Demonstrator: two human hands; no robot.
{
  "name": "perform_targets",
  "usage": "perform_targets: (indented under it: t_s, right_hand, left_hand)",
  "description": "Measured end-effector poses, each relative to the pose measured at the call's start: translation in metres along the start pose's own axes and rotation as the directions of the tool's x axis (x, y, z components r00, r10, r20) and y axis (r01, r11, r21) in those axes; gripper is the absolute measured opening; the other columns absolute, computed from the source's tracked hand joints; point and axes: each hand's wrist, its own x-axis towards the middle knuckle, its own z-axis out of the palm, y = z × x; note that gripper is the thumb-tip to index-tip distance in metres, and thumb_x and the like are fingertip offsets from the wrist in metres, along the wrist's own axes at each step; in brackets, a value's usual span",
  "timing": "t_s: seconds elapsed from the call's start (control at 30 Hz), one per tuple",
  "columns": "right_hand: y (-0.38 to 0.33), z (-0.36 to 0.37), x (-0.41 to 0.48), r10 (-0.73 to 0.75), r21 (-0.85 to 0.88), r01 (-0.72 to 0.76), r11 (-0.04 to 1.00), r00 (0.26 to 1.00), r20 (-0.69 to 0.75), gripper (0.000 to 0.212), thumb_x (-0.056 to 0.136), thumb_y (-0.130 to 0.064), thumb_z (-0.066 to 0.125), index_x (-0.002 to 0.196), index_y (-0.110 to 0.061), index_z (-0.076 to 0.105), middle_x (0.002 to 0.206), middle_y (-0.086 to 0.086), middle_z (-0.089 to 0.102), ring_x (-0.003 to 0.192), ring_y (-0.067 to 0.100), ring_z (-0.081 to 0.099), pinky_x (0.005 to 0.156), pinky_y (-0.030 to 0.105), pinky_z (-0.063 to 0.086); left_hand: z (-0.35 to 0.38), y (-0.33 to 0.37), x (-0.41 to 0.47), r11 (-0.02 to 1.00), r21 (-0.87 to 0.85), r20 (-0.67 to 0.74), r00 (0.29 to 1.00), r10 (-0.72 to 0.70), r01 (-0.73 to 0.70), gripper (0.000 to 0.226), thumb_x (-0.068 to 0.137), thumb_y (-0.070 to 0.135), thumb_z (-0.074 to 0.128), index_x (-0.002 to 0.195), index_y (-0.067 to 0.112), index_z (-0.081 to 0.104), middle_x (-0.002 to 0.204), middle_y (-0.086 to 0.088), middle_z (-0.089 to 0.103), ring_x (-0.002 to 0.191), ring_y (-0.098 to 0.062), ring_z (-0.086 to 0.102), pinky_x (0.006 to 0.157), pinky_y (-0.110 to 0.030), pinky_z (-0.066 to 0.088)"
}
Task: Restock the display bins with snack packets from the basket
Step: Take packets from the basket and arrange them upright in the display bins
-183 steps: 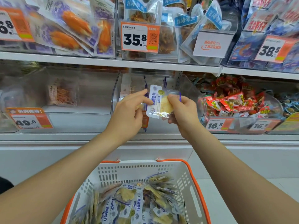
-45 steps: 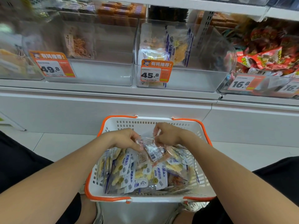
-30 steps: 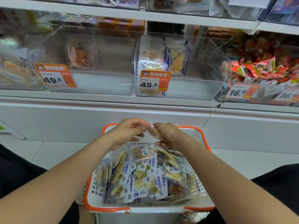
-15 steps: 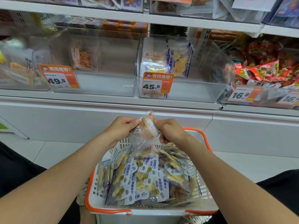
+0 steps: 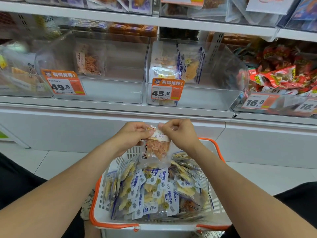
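A white basket with an orange rim (image 5: 96, 200) sits low in front of me, filled with several blue-and-white snack packets (image 5: 154, 189). Above it hangs a clear packet of orange shredded snack (image 5: 157, 148). My left hand (image 5: 132, 134) pinches its top left corner and my right hand (image 5: 178, 134) pinches its top right corner. On the shelf, the clear bin marked 49.8 (image 5: 111, 90) holds one matching orange packet (image 5: 89, 60). The bin marked 45.8 (image 5: 205, 98) holds a few blue-and-white packets.
A bin of red packets (image 5: 281, 79) stands at the right with 16.8 tags. Another clear bin (image 5: 18, 76) is at the far left. A white shelf edge (image 5: 120, 109) runs below the bins; an upper shelf with more bins is above.
Both hands have lifted the orange packet out of the basket and turned it upright, hanging by its top edge. The view has tilted slightly upward.
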Motion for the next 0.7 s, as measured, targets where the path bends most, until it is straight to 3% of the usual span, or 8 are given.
perform_targets:
  t_s: [0.1, 0.23, 0.3, 0.37, 0.43, 0.5, 0.6, 0.7]
  right_hand:
    - [-0.004, -0.004, -0.002, 0.102, 0.113, -0.111, 0.987, 0.991, 0.086, 0.048, 0.092, -0.058, 0.070, 0.084, -0.011, 0.076, 0.073, 0.012, 0.073, 0.065, 0.013, 0.065, 0.076, 0.035, 0.053]
    - [-0.015, -0.011, -0.007, 0.168, 0.171, -0.214, 0.962, 0.954, 0.247, 0.030, 0.096, -0.036, 0.075, 0.106, -0.008, 0.074, 0.091, 0.005, 0.080, 0.079, 0.026, 0.078, 0.075, 0.041, 0.059]
    - [-0.023, -0.009, -0.008, 0.123, 0.159, -0.163, 0.974, 0.964, 0.236, 0.024, 0.098, -0.030, 0.073, 0.108, -0.008, 0.072, 0.091, 0.008, 0.080, 0.074, 0.032, 0.077, 0.062, 0.037, 0.057]
    - [-0.035, -0.003, -0.009, 0.056, 0.166, -0.090, 0.982, 0.978, 0.201, 0.017, 0.100, -0.026, 0.070, 0.103, -0.009, 0.070, 0.082, 0.008, 0.077, 0.060, 0.030, 0.072, 0.049, 0.030, 0.049]
    - [-0.051, 0.003, -0.011, -0.010, 0.197, -0.019, 0.980, 0.990, 0.143, 0.013, 0.101, -0.019, 0.067, 0.092, -0.010, 0.069, 0.069, 0.006, 0.069, 0.048, 0.018, 0.061, 0.044, 0.025, 0.042]
    - [-0.068, 0.011, -0.010, -0.085, 0.187, 0.065, 0.980, 0.991, 0.104, 0.015, 0.098, -0.016, 0.068, 0.084, -0.012, 0.070, 0.062, 0.001, 0.064, 0.045, 0.011, 0.054, 0.044, 0.024, 0.040]
    - [-0.099, 0.024, -0.004, -0.191, 0.141, 0.181, 0.973, 0.980, 0.059, 0.014, 0.095, -0.022, 0.073, 0.082, -0.017, 0.076, 0.058, -0.003, 0.065, 0.046, 0.010, 0.052, 0.048, 0.025, 0.041]
    - [-0.137, 0.032, 0.006, -0.248, 0.150, 0.244, 0.958, 0.969, 0.011, 0.017, 0.097, -0.025, 0.072, 0.081, -0.019, 0.078, 0.060, 0.009, 0.067, 0.045, 0.021, 0.056, 0.045, 0.029, 0.046]
  left_hand:
    - [0.000, 0.000, 0.003, 0.990, -0.132, -0.122, 0.992, 0.029, -0.046, 0.012, 0.094, 0.017, 0.077, 0.100, 0.009, 0.069, 0.096, -0.008, 0.080, 0.078, -0.013, 0.070, 0.064, -0.027, 0.054]
    - [-0.004, 0.010, 0.002, 0.976, -0.187, -0.268, 0.962, 0.060, -0.113, 0.017, 0.093, 0.011, 0.078, 0.088, 0.010, 0.062, 0.087, -0.010, 0.079, 0.071, -0.018, 0.070, 0.062, -0.030, 0.060]
    - [-0.006, 0.018, 0.000, 0.986, -0.081, -0.313, 0.942, 0.116, -0.148, 0.018, 0.092, 0.005, 0.074, 0.082, 0.009, 0.059, 0.079, -0.009, 0.077, 0.069, -0.024, 0.072, 0.060, -0.035, 0.060]
    - [-0.008, 0.029, -0.002, 0.966, 0.165, -0.405, 0.879, 0.250, -0.199, 0.010, 0.089, 0.010, 0.070, 0.084, 0.012, 0.062, 0.077, -0.002, 0.075, 0.074, -0.026, 0.072, 0.064, -0.037, 0.059]
    - [-0.014, 0.044, -0.007, 0.873, 0.436, -0.456, 0.783, 0.423, -0.218, 0.004, 0.088, 0.026, 0.065, 0.092, 0.024, 0.064, 0.083, 0.007, 0.071, 0.080, -0.020, 0.068, 0.069, -0.035, 0.054]
    - [-0.026, 0.065, -0.013, 0.767, 0.594, -0.411, 0.727, 0.549, -0.243, 0.014, 0.088, 0.029, 0.055, 0.099, 0.027, 0.064, 0.088, 0.009, 0.069, 0.083, -0.022, 0.066, 0.074, -0.038, 0.053]
    - [-0.051, 0.096, -0.021, 0.603, 0.767, -0.282, 0.729, 0.624, -0.220, 0.031, 0.085, 0.014, 0.047, 0.111, 0.022, 0.063, 0.098, 0.000, 0.070, 0.096, -0.031, 0.064, 0.085, -0.048, 0.052]
    - [-0.080, 0.125, -0.027, 0.513, 0.841, -0.206, 0.774, 0.599, -0.174, 0.039, 0.084, 0.003, 0.054, 0.118, 0.022, 0.057, 0.104, 0.000, 0.069, 0.104, -0.032, 0.061, 0.086, -0.049, 0.051]
